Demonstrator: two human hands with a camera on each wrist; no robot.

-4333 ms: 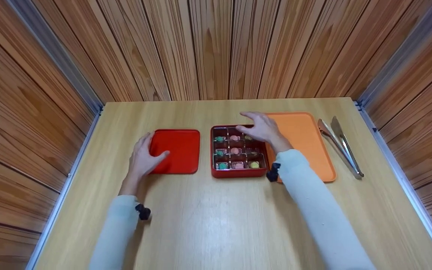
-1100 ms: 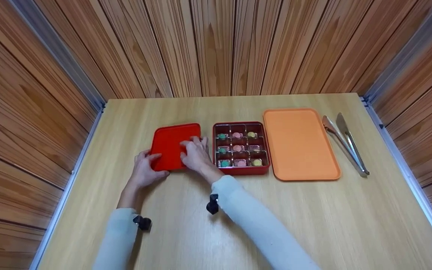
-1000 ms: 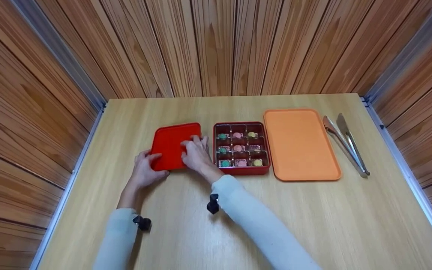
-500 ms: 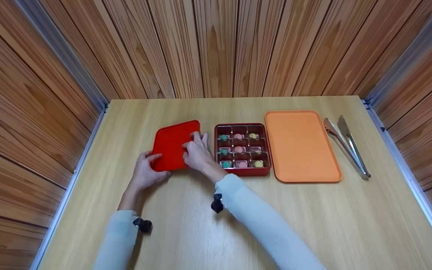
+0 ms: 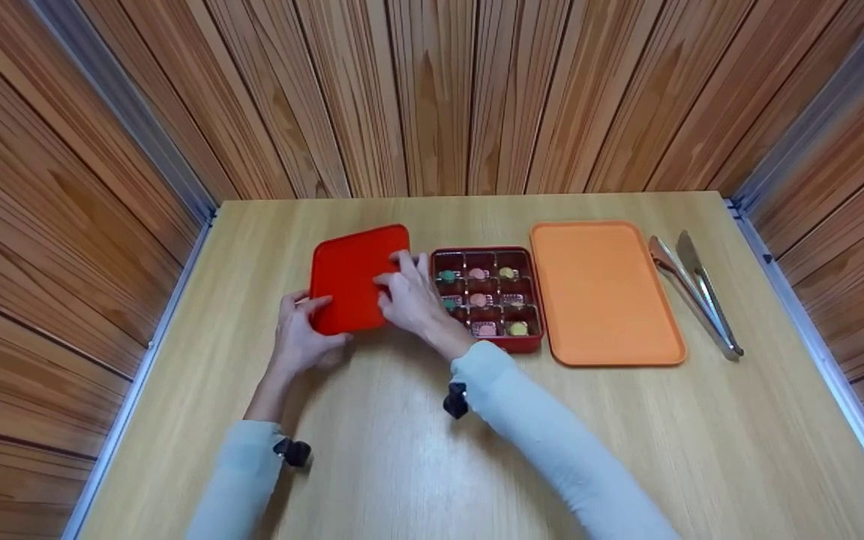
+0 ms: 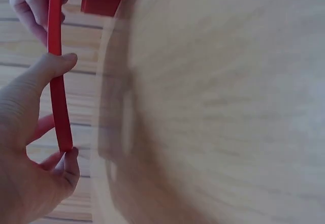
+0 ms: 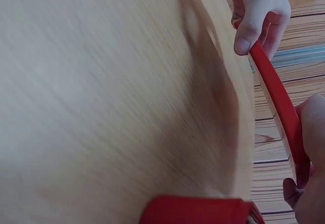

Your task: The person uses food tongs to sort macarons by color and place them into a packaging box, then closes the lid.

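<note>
A square red lid (image 5: 349, 281) is raised off the table and tilted, held between my two hands. My left hand (image 5: 299, 335) grips its near left corner; in the left wrist view the thumb and fingertips close on the thin edge (image 6: 60, 107). On the right side, my right hand (image 5: 415, 298) holds the lid with fingers spread over the top, and a digit shows at the lid's edge in the right wrist view. Just right of that hand sits a red box (image 5: 522, 344) with a divided brown insert holding several green, pink and yellow sweets. The right hand hides its near left part.
An orange tray (image 5: 608, 300) lies right of the box, very close to it. Metal tongs (image 5: 694, 292) lie beyond the tray at the far right. Wood-panelled walls (image 5: 432, 97) stand behind and beside the table (image 5: 387, 450).
My right hand moved from over the box to the lid's right side. Both hands took hold of the lid, lifted and tilted it, and shifted it slightly away and rightward.
</note>
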